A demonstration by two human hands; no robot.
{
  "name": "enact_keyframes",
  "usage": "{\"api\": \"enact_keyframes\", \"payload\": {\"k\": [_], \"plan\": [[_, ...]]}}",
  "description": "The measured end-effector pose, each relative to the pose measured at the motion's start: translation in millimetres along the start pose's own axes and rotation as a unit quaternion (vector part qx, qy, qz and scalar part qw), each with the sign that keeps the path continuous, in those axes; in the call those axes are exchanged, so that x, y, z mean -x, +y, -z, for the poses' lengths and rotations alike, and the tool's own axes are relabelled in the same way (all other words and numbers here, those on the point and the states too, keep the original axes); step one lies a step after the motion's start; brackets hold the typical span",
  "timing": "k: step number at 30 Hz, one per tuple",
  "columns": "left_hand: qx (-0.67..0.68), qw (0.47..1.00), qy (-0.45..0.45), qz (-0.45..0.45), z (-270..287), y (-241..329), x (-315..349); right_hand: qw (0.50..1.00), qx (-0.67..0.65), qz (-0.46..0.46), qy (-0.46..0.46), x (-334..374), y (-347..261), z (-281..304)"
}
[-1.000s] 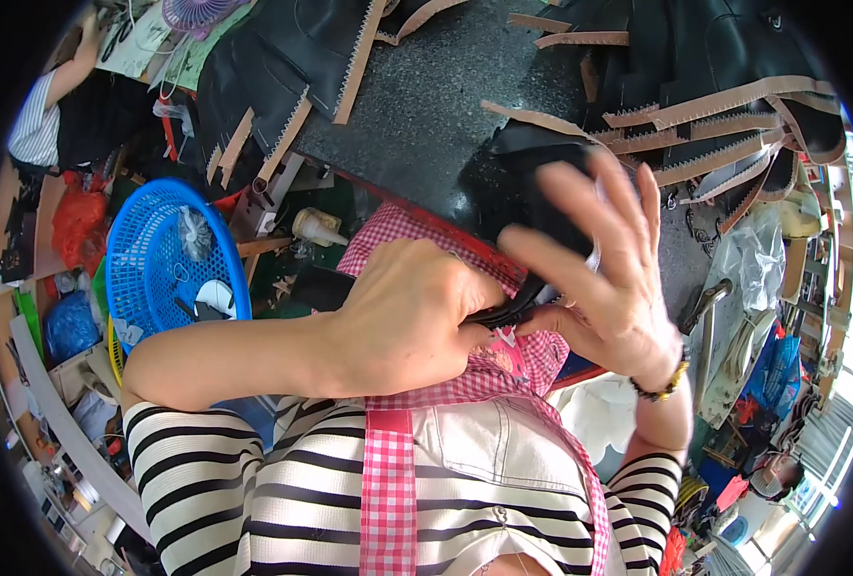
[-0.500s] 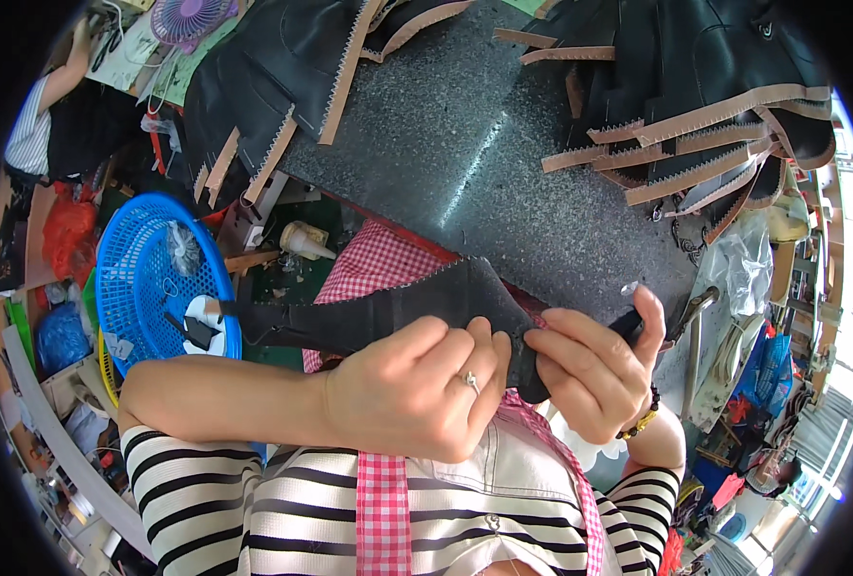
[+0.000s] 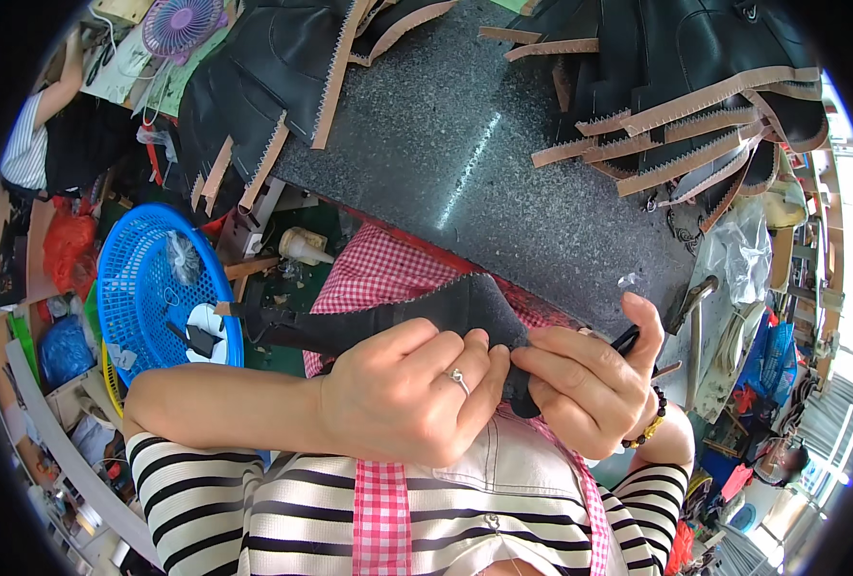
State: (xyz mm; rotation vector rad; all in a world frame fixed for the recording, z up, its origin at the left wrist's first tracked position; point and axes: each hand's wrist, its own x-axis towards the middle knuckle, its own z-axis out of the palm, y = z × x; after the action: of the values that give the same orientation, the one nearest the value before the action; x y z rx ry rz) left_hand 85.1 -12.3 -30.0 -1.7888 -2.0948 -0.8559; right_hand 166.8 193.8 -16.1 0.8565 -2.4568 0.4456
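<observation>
Both my hands hold a black leather piece with a zigzag-cut edge (image 3: 450,296), which looks like a shoe upper, in front of my chest. My left hand (image 3: 398,389), with a ring on one finger, is closed on its lower edge. From there the piece stretches left as a narrow strip past my forearm. My right hand (image 3: 585,384) pinches the right end, close to the left fingertips, its index finger raised. A dark loop (image 3: 626,339) shows behind the right fingers; what it belongs to is hidden.
Black leather uppers with tan zigzag edges lie in a left pile (image 3: 254,91) and a right pile (image 3: 705,101) on the dark speckled table (image 3: 417,154). A blue plastic basket (image 3: 124,298) stands at left. Further left, another person's arm (image 3: 62,91) shows beside a purple fan (image 3: 182,27).
The view has shifted slightly. Both hands keep their hold on the black leather piece, its upper edge now a little lower and bent over more to the right.
</observation>
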Motion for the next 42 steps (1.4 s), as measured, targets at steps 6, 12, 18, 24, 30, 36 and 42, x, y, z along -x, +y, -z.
{"api": "enact_keyframes", "payload": {"k": [6, 12, 18, 24, 30, 36, 42], "plan": [[0.026, 0.999, 0.013, 0.013, 0.9, 2.2, -2.1, 1.000, 0.011, 0.021, 0.000, -1.2, 0.2, 6.7], [0.019, 1.000, 0.003, 0.008, -0.4, 5.3, -2.6, 0.999, 0.022, 0.023, -0.021, -7.2, 0.1, 6.1], [-0.029, 0.999, 0.006, -0.029, 0.3, 4.0, -5.9, 0.998, 0.062, -0.006, 0.024, -4.3, -5.4, 2.4], [-0.155, 0.978, 0.073, -0.119, -1.1, -22.9, -20.7, 0.979, 0.169, -0.104, -0.049, -26.6, -4.9, 35.9], [-0.154, 0.973, 0.084, -0.151, -6.5, -39.2, -33.6, 0.974, 0.139, -0.163, -0.069, -33.1, 10.6, 38.3], [-0.148, 0.973, 0.096, -0.146, -5.4, -41.1, -35.9, 0.979, 0.186, -0.086, -0.010, -24.5, 12.6, 23.9], [-0.118, 0.980, 0.100, -0.127, -4.3, -38.2, -39.7, 0.984, 0.151, -0.082, -0.035, -26.6, 13.4, 28.5]]}}
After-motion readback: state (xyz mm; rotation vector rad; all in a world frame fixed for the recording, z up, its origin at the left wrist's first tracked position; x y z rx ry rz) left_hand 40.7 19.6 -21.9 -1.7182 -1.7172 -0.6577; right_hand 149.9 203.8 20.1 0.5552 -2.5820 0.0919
